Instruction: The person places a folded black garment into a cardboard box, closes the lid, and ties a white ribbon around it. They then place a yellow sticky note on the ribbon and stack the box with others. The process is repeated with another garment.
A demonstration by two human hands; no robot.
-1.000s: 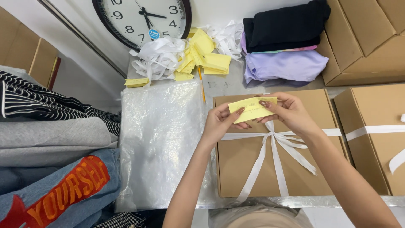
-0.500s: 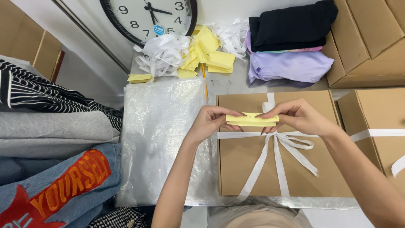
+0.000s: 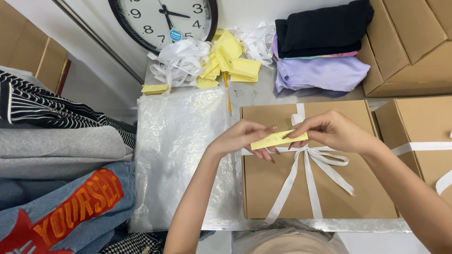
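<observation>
**Both hands on a yellow note above a ribboned box**

Grey worktop serves as the packing surface, butted against a white wall where a round black-rimmed clock leans. At the back of the surface lie a tangle of white ribbon offcuts and a loose heap of yellow paper slips, with a pencil lying just in front of them. To the right of these sits a folded stack of garments, black on top and lilac beneath.

A flat brown cardboard box lies in the centre, tied crosswise with a white ribbon finished in a bow. Just beside its left edge lies a clear plastic bag. More cardboard boxes stand on the right; folded clothing, striped, grey and denim, is piled on the left.

The left hand and the right hand are held close together over the upper part of the box, above the bow. Between them is a yellow note, held nearly flat and slightly tilted. The left fingertips pinch its left end; the right thumb and fingers pinch its right end. Both hands are closed on the note. Whether the note touches the box or ribbon below cannot be determined.
</observation>
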